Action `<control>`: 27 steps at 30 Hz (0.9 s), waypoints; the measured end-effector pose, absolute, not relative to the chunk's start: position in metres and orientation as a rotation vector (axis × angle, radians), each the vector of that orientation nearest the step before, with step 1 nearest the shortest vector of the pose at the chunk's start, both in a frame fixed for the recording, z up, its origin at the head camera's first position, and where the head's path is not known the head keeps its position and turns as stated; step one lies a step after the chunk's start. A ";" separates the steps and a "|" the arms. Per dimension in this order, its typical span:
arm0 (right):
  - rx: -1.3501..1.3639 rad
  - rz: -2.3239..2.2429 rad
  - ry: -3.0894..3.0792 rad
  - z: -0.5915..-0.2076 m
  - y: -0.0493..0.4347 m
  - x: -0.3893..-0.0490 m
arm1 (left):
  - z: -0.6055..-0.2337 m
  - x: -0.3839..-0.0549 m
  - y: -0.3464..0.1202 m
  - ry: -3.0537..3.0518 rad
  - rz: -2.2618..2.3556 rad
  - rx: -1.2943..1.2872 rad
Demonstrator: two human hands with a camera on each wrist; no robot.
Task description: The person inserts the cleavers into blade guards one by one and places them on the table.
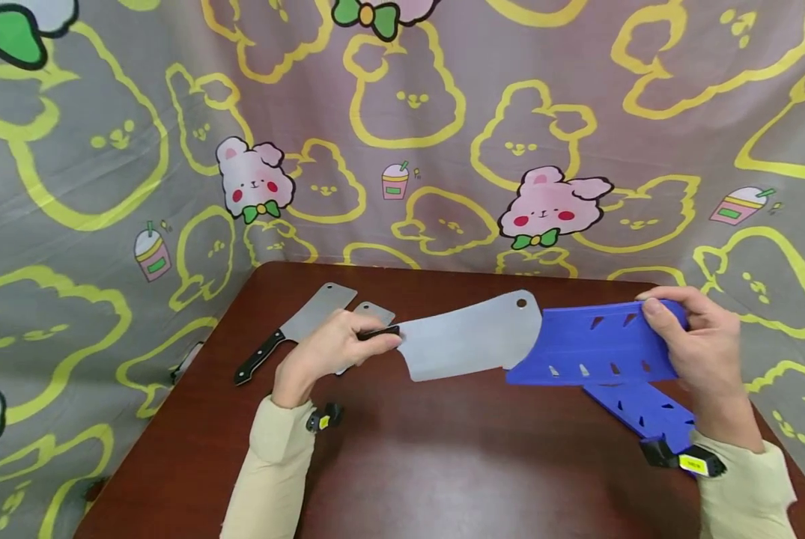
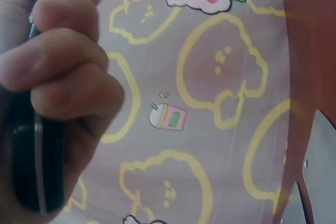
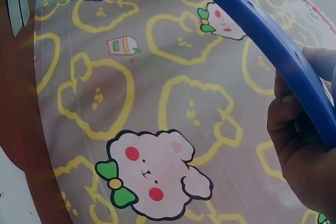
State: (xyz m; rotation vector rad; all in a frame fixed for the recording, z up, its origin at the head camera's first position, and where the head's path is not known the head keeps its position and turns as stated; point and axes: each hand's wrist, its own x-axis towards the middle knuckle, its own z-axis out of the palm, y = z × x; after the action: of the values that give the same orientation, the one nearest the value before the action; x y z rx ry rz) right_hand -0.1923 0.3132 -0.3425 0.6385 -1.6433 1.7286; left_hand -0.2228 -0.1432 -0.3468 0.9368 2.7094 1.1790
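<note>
My left hand point(image 1: 338, 344) grips the black handle point(image 2: 39, 166) of a cleaver point(image 1: 469, 337), its broad blade pointing right above the table. In the left wrist view the fingers curl round that handle. My right hand point(image 1: 702, 344) pinches the right end of a blue slotted blade sheath point(image 1: 597, 340), thumb on the near face. The cleaver's holed tip meets the sheath's left end, where the two overlap in the head view. In the right wrist view the sheath point(image 3: 273, 51) shows edge-on, with fingers behind it.
Two more cleavers lie at the back left: a larger one point(image 1: 314, 311) with a black riveted handle, and another point(image 1: 375, 308) partly hidden behind my left hand. A second blue sheath point(image 1: 651, 412) lies on the brown table point(image 1: 483, 464) below my right hand. Patterned curtains surround the table.
</note>
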 end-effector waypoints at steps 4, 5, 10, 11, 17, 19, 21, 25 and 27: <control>0.649 1.740 -1.706 -0.343 0.312 -0.194 | -0.342 -0.215 -0.143 2.665 1.101 0.902; 0.660 1.749 -1.710 -0.344 0.313 -0.193 | -0.341 -0.213 -0.142 2.655 1.076 0.917; 0.721 1.686 -1.805 -0.343 0.316 -0.190 | -0.337 -0.207 -0.136 2.659 0.950 1.045; 0.724 1.671 -1.823 -0.342 0.317 -0.190 | -0.336 -0.207 -0.135 2.673 0.939 1.063; 0.728 1.675 -1.795 -0.341 0.320 -0.187 | -0.339 -0.210 -0.130 2.704 0.938 1.102; 0.718 1.659 -1.815 -0.341 0.320 -0.187 | -0.342 -0.212 -0.129 2.688 0.939 1.086; 0.701 1.615 -1.855 -0.340 0.320 -0.187 | -0.344 -0.214 -0.129 2.670 0.947 1.048; 0.650 1.505 -1.965 -0.339 0.317 -0.186 | -0.347 -0.218 -0.132 2.622 0.969 0.970; 0.611 1.467 -2.015 -0.339 0.315 -0.184 | -0.348 -0.219 -0.134 2.601 0.973 0.959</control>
State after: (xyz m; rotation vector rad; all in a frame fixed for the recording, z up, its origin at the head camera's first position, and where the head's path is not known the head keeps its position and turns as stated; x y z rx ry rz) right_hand -0.1839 0.3153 -0.3390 0.6113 -2.0148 1.4670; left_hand -0.2192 -0.1336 -0.3483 0.9595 2.6006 0.9731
